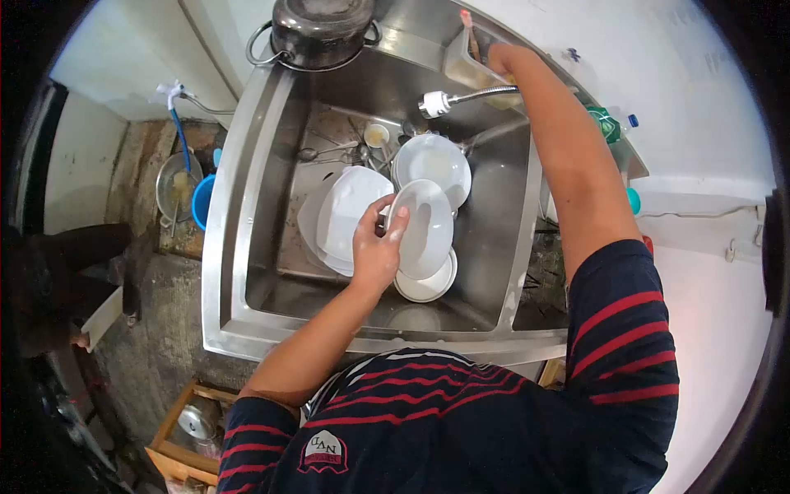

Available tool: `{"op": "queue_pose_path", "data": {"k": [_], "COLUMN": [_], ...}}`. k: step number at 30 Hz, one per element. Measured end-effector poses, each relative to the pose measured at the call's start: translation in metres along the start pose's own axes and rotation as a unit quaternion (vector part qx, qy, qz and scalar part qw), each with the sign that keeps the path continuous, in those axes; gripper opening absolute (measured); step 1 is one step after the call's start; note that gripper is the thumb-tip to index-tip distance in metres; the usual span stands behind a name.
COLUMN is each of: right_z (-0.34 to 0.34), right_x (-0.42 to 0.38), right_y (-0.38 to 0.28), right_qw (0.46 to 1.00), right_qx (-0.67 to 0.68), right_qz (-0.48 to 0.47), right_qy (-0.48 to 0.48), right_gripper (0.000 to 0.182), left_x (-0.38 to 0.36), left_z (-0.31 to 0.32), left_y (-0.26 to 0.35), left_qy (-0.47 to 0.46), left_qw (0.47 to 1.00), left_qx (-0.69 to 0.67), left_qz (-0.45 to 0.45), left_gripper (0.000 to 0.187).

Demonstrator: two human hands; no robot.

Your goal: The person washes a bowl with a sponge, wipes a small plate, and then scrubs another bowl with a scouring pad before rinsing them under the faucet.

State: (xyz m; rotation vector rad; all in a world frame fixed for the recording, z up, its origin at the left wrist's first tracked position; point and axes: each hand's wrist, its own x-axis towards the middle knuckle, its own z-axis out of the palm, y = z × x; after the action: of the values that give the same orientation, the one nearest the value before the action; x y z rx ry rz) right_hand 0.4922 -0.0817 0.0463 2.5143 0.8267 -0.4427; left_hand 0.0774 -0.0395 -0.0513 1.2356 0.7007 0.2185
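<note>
My left hand (380, 247) grips the rim of a white, shallow bowl (425, 230), thumb over the edge, and holds it tilted above the sink (485, 284). Under it lie a stack of round white plates (440, 165), a white bowl (432, 286) and squarish white plates (350, 214). My right hand (507, 59) reaches into a pale plastic container (462, 67) on the sink's back ledge; its fingers are hidden inside. Spoons (309, 154) and a small cup (376, 135) with yellowish contents lie at the back of the basin.
A flexible faucet (436, 104) hangs over the basin. A dark metal pot (321, 33) stands on the back left corner. On the floor at left are a blue bucket (203, 202) and a metal basin (174, 193). Another person's hand (80, 338) shows at far left.
</note>
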Motion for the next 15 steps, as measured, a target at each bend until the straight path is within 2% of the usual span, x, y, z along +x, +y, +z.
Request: {"op": "queue_pose_path", "data": {"k": [5,8,10,11,13,15], "right_z": [0.006,-0.002,-0.029,-0.043,-0.063,-0.057], "right_x": [0.022,0.034,0.021,0.001,-0.065,-0.127], "right_y": [0.014,0.032,0.035,0.033,0.016,0.002], "right_qw": [1.000,0.999,0.986,0.987,0.990,0.934], "right_qx": [0.007,-0.031,-0.150,-0.147,-0.009,0.169], "right_qz": [-0.003,-0.038,-0.059,-0.054,-0.010,-0.066], "right_qy": [-0.002,-0.011,0.048,0.048,0.141,0.309], "right_gripper": [0.035,0.037,0.041,0.041,0.034,0.028], "left_x": [0.004,0.004,0.006,0.007,0.006,0.005], "left_z": [-0.001,-0.001,-0.001,0.001,0.002,-0.001], "left_y": [0.001,0.005,0.003,0.003,0.004,0.004], "left_qy": [0.007,0.005,-0.001,-0.006,0.008,0.001], "left_qw": [0.999,0.996,0.992,0.992,0.987,0.988], "left_qx": [-0.050,-0.086,-0.121,-0.118,-0.154,-0.144], "left_qz": [-0.004,-0.030,-0.047,-0.047,-0.039,-0.051], "left_gripper": [0.045,0.047,0.051,0.051,0.051,0.051]}}
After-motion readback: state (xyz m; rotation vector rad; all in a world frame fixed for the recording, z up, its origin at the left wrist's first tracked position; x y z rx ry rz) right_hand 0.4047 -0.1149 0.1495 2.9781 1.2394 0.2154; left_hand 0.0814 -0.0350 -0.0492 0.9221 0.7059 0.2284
